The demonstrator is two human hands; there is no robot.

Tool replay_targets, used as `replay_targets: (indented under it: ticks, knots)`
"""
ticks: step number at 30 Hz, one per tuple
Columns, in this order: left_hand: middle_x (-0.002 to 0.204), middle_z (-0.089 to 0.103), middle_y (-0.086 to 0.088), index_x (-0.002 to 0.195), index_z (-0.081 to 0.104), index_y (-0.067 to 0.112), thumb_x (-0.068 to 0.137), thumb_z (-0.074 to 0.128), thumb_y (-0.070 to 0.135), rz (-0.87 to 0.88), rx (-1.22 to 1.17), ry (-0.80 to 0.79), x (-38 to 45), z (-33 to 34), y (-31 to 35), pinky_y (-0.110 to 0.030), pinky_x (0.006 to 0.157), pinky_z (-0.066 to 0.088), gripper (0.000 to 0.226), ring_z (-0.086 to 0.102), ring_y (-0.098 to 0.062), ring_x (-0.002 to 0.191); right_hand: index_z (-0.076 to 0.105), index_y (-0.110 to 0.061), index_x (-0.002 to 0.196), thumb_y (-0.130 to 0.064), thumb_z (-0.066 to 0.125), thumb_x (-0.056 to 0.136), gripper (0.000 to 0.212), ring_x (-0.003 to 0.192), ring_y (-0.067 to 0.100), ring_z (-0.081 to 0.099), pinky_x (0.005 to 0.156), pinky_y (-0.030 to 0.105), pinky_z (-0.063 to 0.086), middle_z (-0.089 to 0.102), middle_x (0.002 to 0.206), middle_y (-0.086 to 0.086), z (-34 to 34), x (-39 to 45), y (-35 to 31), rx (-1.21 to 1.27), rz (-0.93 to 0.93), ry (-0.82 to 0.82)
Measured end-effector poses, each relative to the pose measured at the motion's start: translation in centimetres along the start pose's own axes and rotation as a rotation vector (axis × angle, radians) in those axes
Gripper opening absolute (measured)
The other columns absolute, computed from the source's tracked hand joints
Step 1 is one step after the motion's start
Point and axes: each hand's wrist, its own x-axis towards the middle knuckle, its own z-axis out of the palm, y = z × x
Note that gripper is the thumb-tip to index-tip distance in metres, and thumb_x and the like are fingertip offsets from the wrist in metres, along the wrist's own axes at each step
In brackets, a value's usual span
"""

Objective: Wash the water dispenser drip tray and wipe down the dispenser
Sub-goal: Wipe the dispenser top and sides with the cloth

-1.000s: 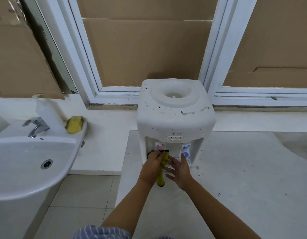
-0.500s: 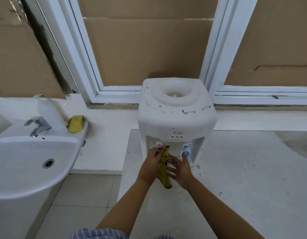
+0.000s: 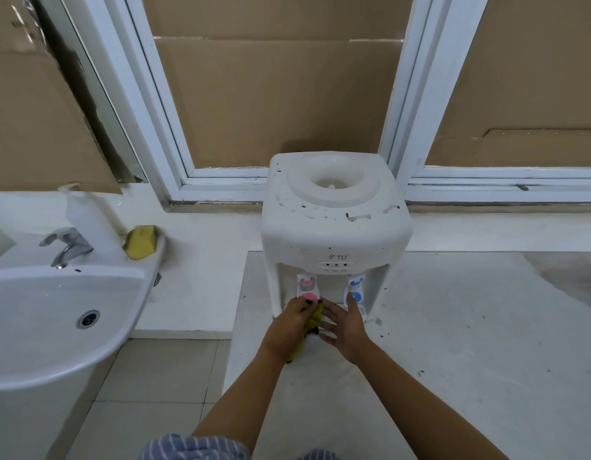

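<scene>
Dispenser (image 3: 335,224) stands right of the sink (image 3: 55,320). Beneath its taps, our left hand (image 3: 289,327) grips the yellow cloth (image 3: 315,318); right hand (image 3: 347,327) flat, fingers straight. Drip tray hidden; next, probably slide it out.

I see a white plastic countertop water dispenser (image 3: 335,224), its top flecked with dark specks, standing on a pale stone counter (image 3: 470,343) before a white window frame (image 3: 161,127) backed with brown cardboard (image 3: 270,104). My left hand (image 3: 289,327) grips a yellow cloth with dark edging (image 3: 312,323) at the base of the recess, under the red tap lever (image 3: 308,290). My right hand (image 3: 345,322) lies flat, fingers extended, below the blue tap lever (image 3: 354,292). To the left sit a white ceramic basin (image 3: 55,313), a chrome tap (image 3: 66,245) and a yellow sponge (image 3: 140,242).
</scene>
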Motion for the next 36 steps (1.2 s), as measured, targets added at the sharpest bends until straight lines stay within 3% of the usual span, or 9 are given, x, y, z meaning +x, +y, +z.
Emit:
replay_targets:
  ticks: [2, 5, 8, 12, 17, 21, 26, 30, 36]
  knots:
    - [0.115, 0.055, -0.005, 0.128, 0.058, 0.016, 0.098, 0.047, 0.016, -0.002, -0.009, 0.045, -0.3, 0.1, -1.0, -0.006, 0.087, 0.033, 0.031, 0.052, -0.014, 0.1, 0.066, -0.028, 0.112, -0.068, 0.012, 0.096, 0.069, 0.112, 0.025, 0.057, 0.098, 0.041, 0.041, 0.062, 0.126, 0.001, -0.1, 0.0, 0.1, -0.003, 0.007, -0.012]
    - [0.097, 0.056, -0.007, 0.104, 0.064, 0.007, 0.091, 0.053, 0.0, -0.212, -0.292, 0.381, -0.9, 0.2, -0.7, -0.01, 0.079, 0.039, 0.017, 0.052, -0.015, 0.087, 0.067, -0.027, 0.113, -0.069, 0.013, 0.095, 0.071, 0.115, 0.028, 0.058, 0.099, 0.043, 0.041, 0.064, 0.126, 0.0, -0.2, 0.0, 0.1, 0.003, 0.014, -0.027]
    - [0.096, 0.056, -0.005, 0.101, 0.063, 0.002, 0.092, 0.054, -0.003, -0.363, -0.493, 0.627, 0.0, -0.8, 1.0, -0.004, 0.078, 0.041, 0.013, 0.053, -0.014, 0.086, 0.065, -0.024, 0.12, -0.068, 0.014, 0.095, 0.072, 0.114, 0.029, 0.059, 0.092, 0.04, 0.046, 0.065, 0.126, 0.002, 0.0, 0.0, 0.2, 0.021, 0.011, -0.032]
    - [0.094, 0.061, 0.0, 0.102, 0.067, 0.007, 0.096, 0.05, 0.004, -0.329, -0.551, 0.525, 1.6, -1.2, 2.4, -0.002, 0.075, 0.043, 0.018, 0.056, -0.006, 0.085, 0.064, -0.023, 0.123, -0.067, 0.015, 0.096, 0.071, 0.113, 0.028, 0.06, 0.091, 0.04, 0.045, 0.066, 0.124, -0.001, 0.1, 0.0, 0.4, 0.013, 0.01, -0.015]
    - [0.069, 0.057, 0.001, 0.071, 0.058, 0.013, 0.095, 0.054, 0.008, -0.497, -0.638, 0.442, 1.8, -0.9, 1.8, -0.004, 0.054, 0.039, 0.025, 0.051, -0.011, 0.066, 0.061, -0.022, 0.129, -0.068, 0.014, 0.096, 0.074, 0.112, 0.027, 0.06, 0.084, 0.037, 0.047, 0.065, 0.123, -0.001, 0.1, 0.0, 0.2, 0.009, 0.02, -0.013]
    - [0.081, 0.066, -0.009, 0.081, 0.066, 0.009, 0.093, 0.06, 0.02, -0.582, -0.657, 0.307, 1.8, 0.4, -0.5, -0.014, 0.059, 0.039, 0.018, 0.058, -0.021, 0.077, 0.058, -0.023, 0.132, -0.068, 0.014, 0.095, 0.074, 0.114, 0.027, 0.058, 0.094, 0.04, 0.044, 0.063, 0.128, -0.001, 0.3, 0.0, 0.1, -0.01, 0.021, -0.01]
    - [0.079, 0.067, -0.007, 0.086, 0.067, 0.007, 0.096, 0.056, 0.014, -0.527, -0.845, 0.484, 1.3, 0.0, 0.6, -0.012, 0.062, 0.046, 0.016, 0.059, -0.017, 0.074, 0.061, -0.023, 0.128, -0.067, 0.014, 0.096, 0.072, 0.109, 0.026, 0.062, 0.088, 0.038, 0.046, 0.065, 0.124, -0.002, 0.2, -0.3, 0.2, -0.012, 0.017, -0.007]
    - [0.094, 0.069, -0.003, 0.105, 0.065, 0.007, 0.098, 0.052, 0.02, -0.446, -0.946, 0.51, 3.0, -1.0, 1.9, -0.013, 0.073, 0.05, 0.02, 0.063, -0.012, 0.084, 0.063, -0.025, 0.123, -0.069, 0.014, 0.095, 0.071, 0.113, 0.028, 0.06, 0.099, 0.042, 0.042, 0.065, 0.125, -0.002, 0.1, -0.3, 0.3, -0.015, 0.014, 0.002]
    - [0.098, 0.069, -0.006, 0.109, 0.064, 0.013, 0.102, 0.044, 0.028, -0.505, -1.01, 0.391, 3.5, -0.8, 0.7, -0.015, 0.073, 0.05, 0.027, 0.065, -0.02, 0.092, 0.062, -0.026, 0.125, -0.069, 0.013, 0.095, 0.072, 0.112, 0.027, 0.061, 0.087, 0.037, 0.046, 0.067, 0.118, -0.004, 0.1, -0.4, 0.0, -0.037, 0.019, -0.005]
